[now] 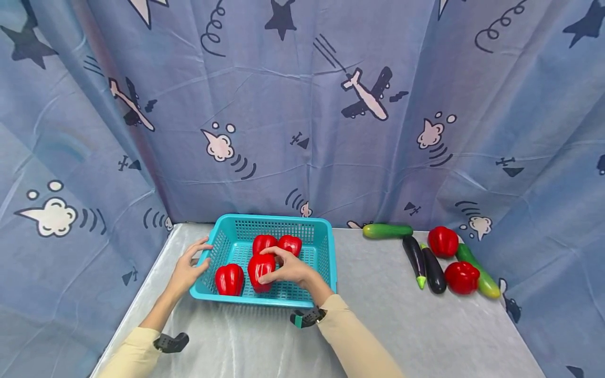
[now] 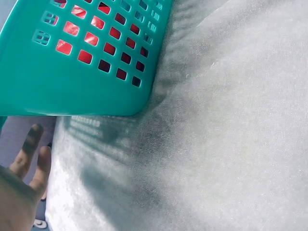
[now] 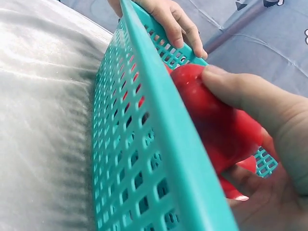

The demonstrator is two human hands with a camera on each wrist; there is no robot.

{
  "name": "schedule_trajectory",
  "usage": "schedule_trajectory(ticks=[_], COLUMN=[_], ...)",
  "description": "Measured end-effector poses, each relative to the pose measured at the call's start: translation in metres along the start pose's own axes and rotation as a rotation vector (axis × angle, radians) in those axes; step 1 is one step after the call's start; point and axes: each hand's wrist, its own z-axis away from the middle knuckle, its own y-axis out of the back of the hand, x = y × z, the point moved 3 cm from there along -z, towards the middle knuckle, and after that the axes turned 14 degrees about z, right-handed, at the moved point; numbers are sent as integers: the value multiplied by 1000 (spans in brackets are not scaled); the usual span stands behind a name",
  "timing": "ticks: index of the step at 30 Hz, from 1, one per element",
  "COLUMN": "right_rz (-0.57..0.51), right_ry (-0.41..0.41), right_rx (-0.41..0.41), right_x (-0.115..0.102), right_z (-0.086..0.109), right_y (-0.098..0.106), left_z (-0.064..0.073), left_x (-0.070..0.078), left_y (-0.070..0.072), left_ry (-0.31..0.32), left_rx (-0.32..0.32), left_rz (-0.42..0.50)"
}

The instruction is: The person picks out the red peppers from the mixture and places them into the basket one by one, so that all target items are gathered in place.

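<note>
A turquoise plastic basket (image 1: 276, 303) stands on the table with red bell peppers inside. My right hand (image 1: 289, 269) grips one red bell pepper (image 1: 256, 266) over the basket, thumb and fingers on opposite sides. In the right wrist view this pepper (image 3: 211, 115) shows just behind the rim. Two more red bell peppers (image 1: 290, 243) lie behind it, and another (image 1: 229, 279) sits in the front left corner. At the left rim, my left hand (image 1: 185, 270) rests with spread, relaxed fingers, their tips reaching over the edge.
On the right of the table lie two eggplants (image 1: 433, 270), two red bell peppers (image 1: 462, 277) and a green cucumber (image 1: 477, 270). Another cucumber (image 1: 387, 231) lies at the back edge. A patterned blue curtain (image 1: 302, 115) hangs behind and along the sides.
</note>
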Motion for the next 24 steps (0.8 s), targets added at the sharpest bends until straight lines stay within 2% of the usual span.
schedule_trajectory(ticks=[6,10,15,24], right_rz=[20,-1,-35,0], right_ry=[-18,-30,-39,-23], right_rx=[3,15,71,120], right_x=[-4,-3,-2,-4], right_z=[-1,-3,-4,-7], right_y=[-4,-10,-15,-19], left_z=[0,0,0,-1], left_x=[-4,3,9,8], left_y=[0,0,-1,-1], left_ry=[-6,7,34,8], left_rx=[1,5,7,14], left_rz=[-6,8,17,34])
